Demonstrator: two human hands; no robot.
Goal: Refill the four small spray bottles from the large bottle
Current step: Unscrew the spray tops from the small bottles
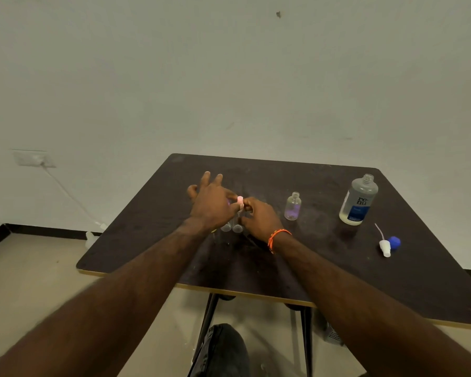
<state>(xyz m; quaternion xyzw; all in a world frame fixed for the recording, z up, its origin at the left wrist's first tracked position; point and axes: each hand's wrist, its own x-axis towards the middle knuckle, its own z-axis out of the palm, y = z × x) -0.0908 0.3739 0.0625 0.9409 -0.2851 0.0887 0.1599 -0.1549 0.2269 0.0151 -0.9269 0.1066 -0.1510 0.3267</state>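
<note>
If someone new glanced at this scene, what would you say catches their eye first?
Probably the two hands meeting mid-table: the left hand and right hand work at a pink-white spray cap above a cluster of small clear bottles. Next, at the right, the large bottle stands uncapped, with an open small bottle beside it and a blue cap and white sprayer nearer the front edge.

Dim, flat indoor light; soft focus, wide-angle stretching toward the edges.
</note>
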